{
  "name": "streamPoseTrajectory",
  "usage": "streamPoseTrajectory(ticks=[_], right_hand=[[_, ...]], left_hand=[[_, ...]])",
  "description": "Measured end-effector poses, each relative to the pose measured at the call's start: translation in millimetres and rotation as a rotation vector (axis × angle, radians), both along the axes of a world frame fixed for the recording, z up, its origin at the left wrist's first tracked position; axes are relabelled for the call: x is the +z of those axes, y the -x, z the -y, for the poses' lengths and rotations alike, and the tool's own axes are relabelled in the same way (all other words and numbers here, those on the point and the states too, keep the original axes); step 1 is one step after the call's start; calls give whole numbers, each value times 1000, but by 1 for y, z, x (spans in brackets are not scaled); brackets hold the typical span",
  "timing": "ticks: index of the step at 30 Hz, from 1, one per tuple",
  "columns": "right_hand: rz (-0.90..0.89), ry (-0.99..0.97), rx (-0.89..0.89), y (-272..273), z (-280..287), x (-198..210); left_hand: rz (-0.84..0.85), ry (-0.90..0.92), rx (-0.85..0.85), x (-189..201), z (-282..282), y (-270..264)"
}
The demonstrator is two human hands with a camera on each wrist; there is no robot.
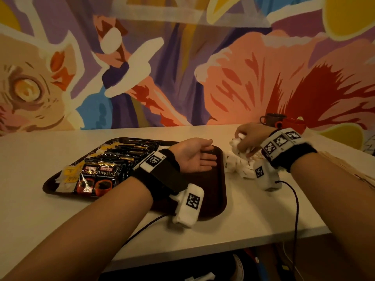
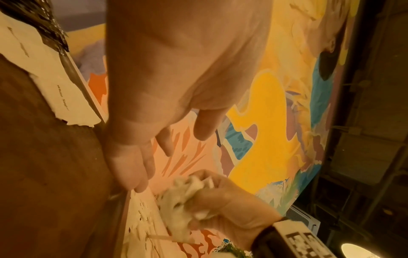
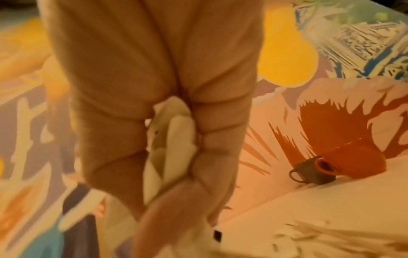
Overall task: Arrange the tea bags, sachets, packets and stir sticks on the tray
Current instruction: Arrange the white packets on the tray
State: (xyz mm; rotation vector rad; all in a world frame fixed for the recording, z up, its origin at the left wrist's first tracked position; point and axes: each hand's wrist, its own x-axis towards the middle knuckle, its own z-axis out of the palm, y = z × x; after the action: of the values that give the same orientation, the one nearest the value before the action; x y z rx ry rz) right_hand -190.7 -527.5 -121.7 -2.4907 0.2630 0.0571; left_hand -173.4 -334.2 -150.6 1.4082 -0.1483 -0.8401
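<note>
A dark brown tray [image 1: 215,191] lies on the white table. Rows of black coffee packets [image 1: 105,175] fill its left half, with yellow-tagged tea bags [image 1: 68,175] along its left edge. My left hand [image 1: 194,157] hovers palm up over the bare right half of the tray, fingers straight, holding nothing. My right hand [image 1: 246,138] grips a bunch of white sachets [image 1: 237,144] just right of the tray; the bunch [image 3: 170,143] shows between its curled fingers. More white sachets [image 1: 241,167] lie loose on the table under it. Wooden stir sticks [image 1: 345,169] lie beyond my right forearm.
A dark mug [image 1: 271,118] and a red cup [image 1: 292,123] stand at the back of the table [image 1: 243,209] against the painted wall. Black cables run from both wrist cameras over the table's front edge.
</note>
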Motion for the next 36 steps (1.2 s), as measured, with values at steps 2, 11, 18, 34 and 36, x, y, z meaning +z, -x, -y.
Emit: streamPoseTrajectory(ticks=[2,11,18,34,36], right_hand=[[24,-169,16,3,-7,11],[-8,-650,187,6,-56,21],[1,-925,154,-10,-81,10],[295,-1257,7,-40,-138,-25],[332,-1226,-108,-45,-141,-30]], left_hand=[[-27,46,-3,-2,1,2],[-202,530,6,-14,3,-6],[-69,585,169,-9,-32,-9],[211,510,342,4,-117,-34],[210,544,329,4,-125,-33]])
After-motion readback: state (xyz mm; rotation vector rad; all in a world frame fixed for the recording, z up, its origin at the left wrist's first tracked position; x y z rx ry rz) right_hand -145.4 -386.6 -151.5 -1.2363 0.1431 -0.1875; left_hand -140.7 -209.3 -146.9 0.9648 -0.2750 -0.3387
